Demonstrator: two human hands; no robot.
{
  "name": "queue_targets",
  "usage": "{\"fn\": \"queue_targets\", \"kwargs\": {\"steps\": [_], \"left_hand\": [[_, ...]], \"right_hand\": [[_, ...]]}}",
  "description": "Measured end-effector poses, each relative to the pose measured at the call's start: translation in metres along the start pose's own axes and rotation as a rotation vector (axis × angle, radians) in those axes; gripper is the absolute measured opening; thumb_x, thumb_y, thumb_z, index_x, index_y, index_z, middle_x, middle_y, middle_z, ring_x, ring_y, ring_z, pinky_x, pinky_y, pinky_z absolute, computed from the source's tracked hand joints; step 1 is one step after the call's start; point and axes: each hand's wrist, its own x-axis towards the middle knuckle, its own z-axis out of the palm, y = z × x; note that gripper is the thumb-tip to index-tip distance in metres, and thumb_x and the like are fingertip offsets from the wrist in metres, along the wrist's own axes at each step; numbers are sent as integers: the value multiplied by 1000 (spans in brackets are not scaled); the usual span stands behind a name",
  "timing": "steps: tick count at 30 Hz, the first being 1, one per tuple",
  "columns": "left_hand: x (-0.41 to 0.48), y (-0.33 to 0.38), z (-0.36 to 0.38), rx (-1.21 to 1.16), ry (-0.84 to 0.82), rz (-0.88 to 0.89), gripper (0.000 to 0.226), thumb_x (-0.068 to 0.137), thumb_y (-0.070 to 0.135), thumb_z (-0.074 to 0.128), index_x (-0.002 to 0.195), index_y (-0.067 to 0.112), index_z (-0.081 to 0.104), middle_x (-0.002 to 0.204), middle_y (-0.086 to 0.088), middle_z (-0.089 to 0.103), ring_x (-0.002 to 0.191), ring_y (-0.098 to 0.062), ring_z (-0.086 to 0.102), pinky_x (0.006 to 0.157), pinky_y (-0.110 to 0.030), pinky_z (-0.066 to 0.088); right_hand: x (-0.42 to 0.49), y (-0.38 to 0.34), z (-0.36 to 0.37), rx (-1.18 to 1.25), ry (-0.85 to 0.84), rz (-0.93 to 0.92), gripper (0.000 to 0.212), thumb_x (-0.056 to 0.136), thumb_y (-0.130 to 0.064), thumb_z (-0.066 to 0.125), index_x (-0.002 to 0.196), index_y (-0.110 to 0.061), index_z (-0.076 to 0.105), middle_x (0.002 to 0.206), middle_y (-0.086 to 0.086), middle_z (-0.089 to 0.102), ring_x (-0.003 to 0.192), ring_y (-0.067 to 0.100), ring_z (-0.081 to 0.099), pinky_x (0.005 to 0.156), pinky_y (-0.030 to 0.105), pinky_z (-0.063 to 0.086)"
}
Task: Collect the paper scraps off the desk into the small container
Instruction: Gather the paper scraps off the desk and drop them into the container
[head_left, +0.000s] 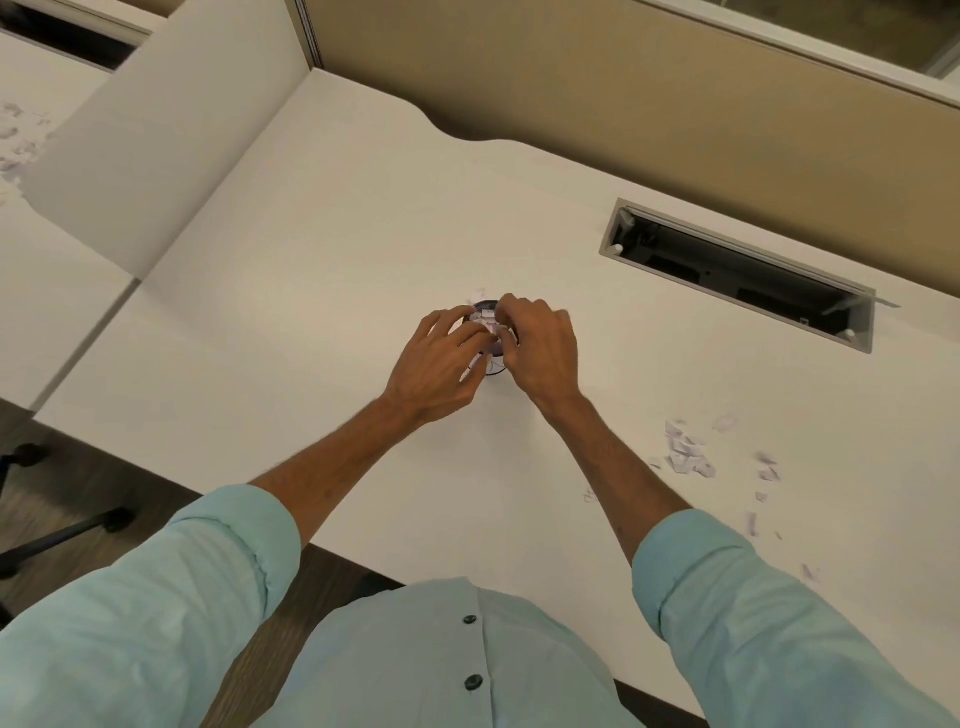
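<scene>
On the desk (322, 249), the left hand (441, 358) reaches over the near-left side of the container (496, 367). Its fingers are half-bent and spread across the mouth, with the tips resting on the scraps (483, 326) heaped there; I cannot tell whether it grips them or only presses them down. These scraps are thin torn paper, so they are likely almost weightless, limp and easily blown or flicked away. They are probably best gathered by sweeping them into a bunch and pinching the bunch from both sides rather than lifting them one at a time. The container stands upright mid-desk, directly between the two hands and mostly hidden by them. It looks small and light, so a careless push could tip it, and steadying its wall seems wise. One stray bit (480, 292) lies just beyond its far rim. The right hand (540, 353) comes in from the near-right, with fingers curled tightly and the tips bunched at the mouth, apparently pinching scraps against those under the left fingers. Further right, well apart from both hands, a pile (685, 452) of uncollected paper lies near the desk's front edge, with single pieces trailing off to the right. The right hand is the nearer one to reach it.
</scene>
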Motion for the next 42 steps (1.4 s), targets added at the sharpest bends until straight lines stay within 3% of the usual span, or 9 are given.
{"fn": "queue_targets", "kwargs": {"steps": [3,8,14,17,22,31,35,38,42], "left_hand": [[0,-2,4,30,-103,-29,35,112,36,41,131,26,68,147,6,68,157,-26,40,130,-51,30],[-1,-3,9,41,-172,-69,46,112,41,37,143,23,64,156,5,62,162,-27,35,135,-54,23],[6,10,6,-68,-278,-214,43,105,43,50,140,22,66,146,3,68,123,-32,67,102,-45,52],[9,13,3,-24,-300,-225,42,105,46,50,138,24,65,147,5,66,107,-32,69,84,-41,53],[12,17,-2,15,-290,-223,41,108,44,45,140,26,64,148,6,65,107,-32,69,81,-41,52],[8,22,-16,111,-108,-104,29,112,45,46,125,31,68,135,13,69,91,-28,76,61,-29,39],[17,33,-28,102,55,-160,28,110,41,41,109,24,63,117,10,63,66,-31,69,52,-28,37],[25,58,-29,111,168,-93,16,112,34,43,105,27,57,105,9,54,75,-19,60,49,-28,26],[36,114,-5,69,161,87,22,115,31,41,111,24,62,106,7,56,84,-19,58,55,-31,32]], "right_hand": [[4,1,3,-121,-64,-10,14,88,-15,61,90,-27,69,84,-11,71,119,21,59,99,38,31],[2,-2,2,-144,-186,-24,43,93,-35,39,107,-33,80,111,-8,80,152,16,41,131,52,13],[-1,-3,-3,-200,-278,-74,54,105,-40,24,134,-43,70,128,-4,77,161,17,28,133,58,1],[-3,-2,-4,-197,-328,-83,53,107,-39,24,144,-43,61,142,-4,70,163,18,23,133,58,-1],[-9,2,-6,25,-377,-54,47,112,-30,31,151,-35,55,159,-3,55,165,17,12,134,54,-3],[-50,26,-30,408,-55,110,42,106,-9,49,145,-14,63,151,3,63,147,20,51,124,43,37],[-86,54,-44,468,-45,224,44,103,-4,49,141,-19,66,147,-3,65,141,14,55,120,30,41],[-120,77,-54,496,4,367,44,102,-6,48,136,-27,68,141,-9,68,132,8,58,111,27,47],[-170,108,-68,500,91,563,42,98,-2,48,122,-28,72,127,-13,72,111,-2,58,101,30,51]]}}
